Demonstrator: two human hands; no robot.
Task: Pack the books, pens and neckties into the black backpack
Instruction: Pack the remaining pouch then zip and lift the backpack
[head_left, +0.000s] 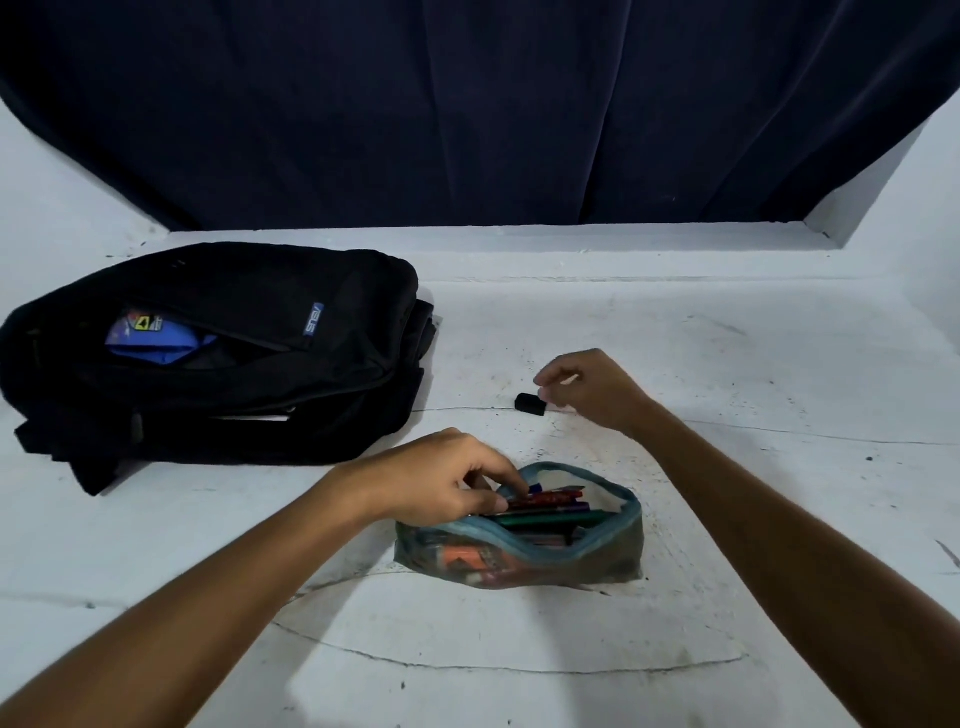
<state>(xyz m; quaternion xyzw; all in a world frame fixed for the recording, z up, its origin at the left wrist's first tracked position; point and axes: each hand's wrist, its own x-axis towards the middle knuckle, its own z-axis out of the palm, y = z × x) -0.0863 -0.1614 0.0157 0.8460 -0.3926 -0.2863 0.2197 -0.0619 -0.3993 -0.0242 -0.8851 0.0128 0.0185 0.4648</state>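
Observation:
The black backpack (218, 358) lies flat at the left with its front pocket open, and a blue item (156, 338) shows inside. A see-through pencil pouch (519, 545) with a teal zip lies open near me, holding several pens (550, 512). My left hand (436, 483) reaches into the pouch's mouth, and its fingertips pinch the pens at their left ends. My right hand (587, 389) hovers farther back with its fingers loosely curled, just right of a small black block (530, 404) on the surface. I cannot tell whether it touches the block.
Everything rests on a scuffed white surface (727, 364). A dark blue curtain (467, 104) hangs behind it, with a white ledge (519, 234) at its foot and white walls at either side.

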